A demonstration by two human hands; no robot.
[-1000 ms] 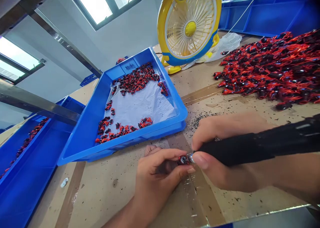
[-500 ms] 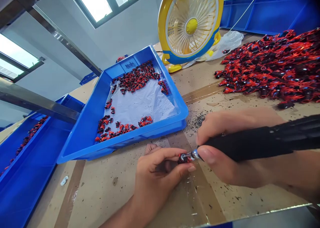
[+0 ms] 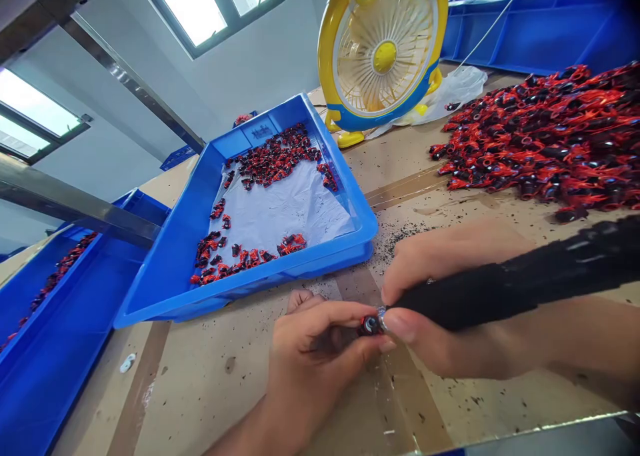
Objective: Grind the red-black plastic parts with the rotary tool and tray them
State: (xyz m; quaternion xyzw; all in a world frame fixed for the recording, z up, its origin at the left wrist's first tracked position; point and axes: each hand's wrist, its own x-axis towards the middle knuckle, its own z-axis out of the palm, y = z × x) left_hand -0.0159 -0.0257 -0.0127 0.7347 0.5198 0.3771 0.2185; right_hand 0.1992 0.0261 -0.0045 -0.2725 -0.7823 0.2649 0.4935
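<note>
Between its thumb and index finger, my left hand (image 3: 315, 363) pinches a small red and black part (image 3: 369, 325) above the cardboard-covered table. My right hand (image 3: 450, 309) is wrapped round a black tool (image 3: 465, 296) with a silver tip. That tip meets the small part at its right side, and the fingertips of both hands are close together. Behind my hands stands a blue tray (image 3: 240, 296) with a white liner, holding many similar red and black parts.
A large pile of red and black parts (image 3: 550, 143) lies at the right. Behind the tray stands a yellow fan (image 3: 385, 57). More blue bins (image 3: 540, 36) are at the back right and far left. Dark crumbs dot the cardboard table (image 3: 215, 369).
My right hand and the tool have moved slightly left, closer to my left hand. Less of the silver tip shows, and the small part has turned a little.
</note>
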